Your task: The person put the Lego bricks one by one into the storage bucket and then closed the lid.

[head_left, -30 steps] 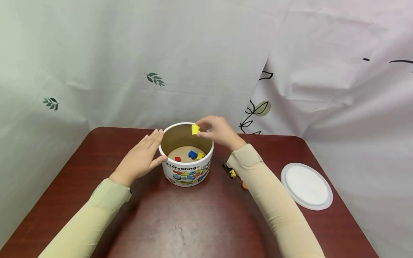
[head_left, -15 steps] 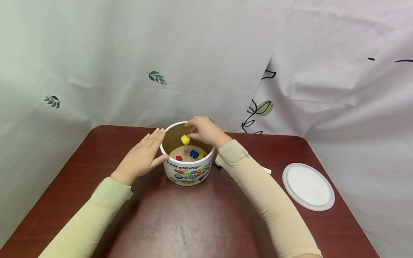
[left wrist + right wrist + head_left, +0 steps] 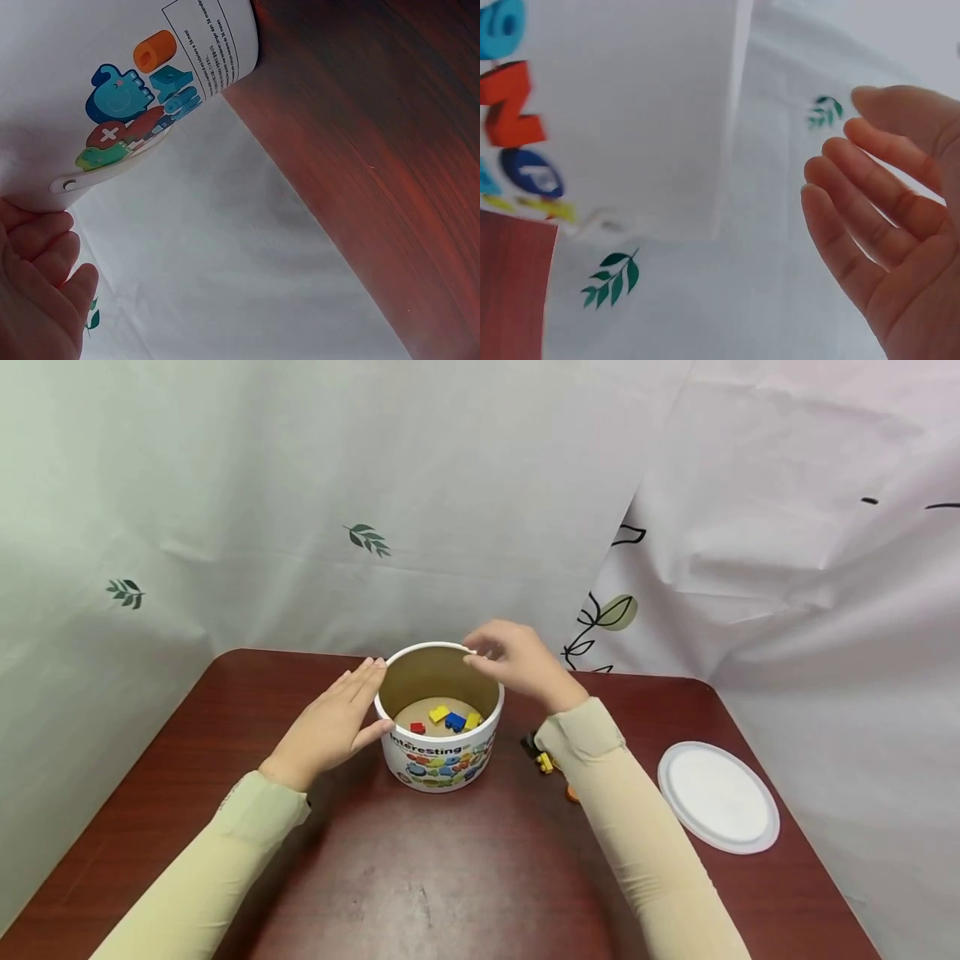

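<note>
A white round tub (image 3: 442, 760) with a printed "Interesting" label stands upright on the table. On its floor lie a red block (image 3: 417, 727), a blue block (image 3: 455, 722) and two yellow blocks, one of them a yellow block (image 3: 438, 715) behind the others. My left hand (image 3: 330, 718) rests against the tub's left rim with straight fingers; the left wrist view shows its fingertips at the tub wall (image 3: 45, 112). Just above the right rim is my right hand (image 3: 521, 664), its fingers loosely bent and holding nothing. The right wrist view shows that hand (image 3: 900, 210) apart from the tub.
Right of the tub, partly behind the right forearm, lie a black piece (image 3: 529, 744), a small yellow piece (image 3: 544, 763) and an orange piece (image 3: 572, 794). A white round lid (image 3: 720, 797) lies at the table's right. A pale curtain (image 3: 450, 485) hangs behind the table.
My right hand has let go of a yellow block, which now lies on the tub's floor. That hand has then drawn back to the right. The left hand stays at the rim.
</note>
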{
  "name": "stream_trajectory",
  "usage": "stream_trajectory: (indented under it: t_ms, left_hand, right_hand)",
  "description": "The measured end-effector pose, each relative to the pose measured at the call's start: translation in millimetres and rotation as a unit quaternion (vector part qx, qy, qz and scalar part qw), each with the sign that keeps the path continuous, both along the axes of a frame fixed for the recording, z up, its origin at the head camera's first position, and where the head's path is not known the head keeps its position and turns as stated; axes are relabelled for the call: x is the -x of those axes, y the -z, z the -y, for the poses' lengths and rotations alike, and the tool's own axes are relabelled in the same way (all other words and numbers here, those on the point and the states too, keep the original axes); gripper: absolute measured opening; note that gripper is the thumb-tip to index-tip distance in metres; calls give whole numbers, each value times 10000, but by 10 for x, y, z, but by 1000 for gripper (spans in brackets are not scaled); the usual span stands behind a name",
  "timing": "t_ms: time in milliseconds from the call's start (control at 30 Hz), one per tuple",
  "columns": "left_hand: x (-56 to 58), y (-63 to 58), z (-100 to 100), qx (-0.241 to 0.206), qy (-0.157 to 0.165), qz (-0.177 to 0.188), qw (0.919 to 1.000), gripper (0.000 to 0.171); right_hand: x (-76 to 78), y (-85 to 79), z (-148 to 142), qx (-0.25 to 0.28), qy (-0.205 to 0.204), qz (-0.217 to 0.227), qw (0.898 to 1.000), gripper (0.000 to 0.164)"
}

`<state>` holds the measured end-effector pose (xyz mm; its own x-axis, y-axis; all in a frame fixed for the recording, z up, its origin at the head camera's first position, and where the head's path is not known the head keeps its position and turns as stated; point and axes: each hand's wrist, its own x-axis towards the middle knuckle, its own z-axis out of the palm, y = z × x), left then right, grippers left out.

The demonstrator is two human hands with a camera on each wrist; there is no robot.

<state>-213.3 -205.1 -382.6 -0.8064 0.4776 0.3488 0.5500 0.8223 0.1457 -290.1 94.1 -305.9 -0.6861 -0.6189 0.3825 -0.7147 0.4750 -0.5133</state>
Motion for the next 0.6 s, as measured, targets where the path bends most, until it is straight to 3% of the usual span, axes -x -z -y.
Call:
stream_trajectory:
  t_ms: [267, 600]
  left_hand:
    - [4, -10, -14, 35, -10, 67, 10000, 83]
    - [-16, -19, -17, -29, -39, 70, 10000, 83]
  right_hand:
    - [-225, 265, -475, 951, 575, -36, 9938, 16]
    - [-274, 651, -905, 406, 1261, 363, 9905, 17]
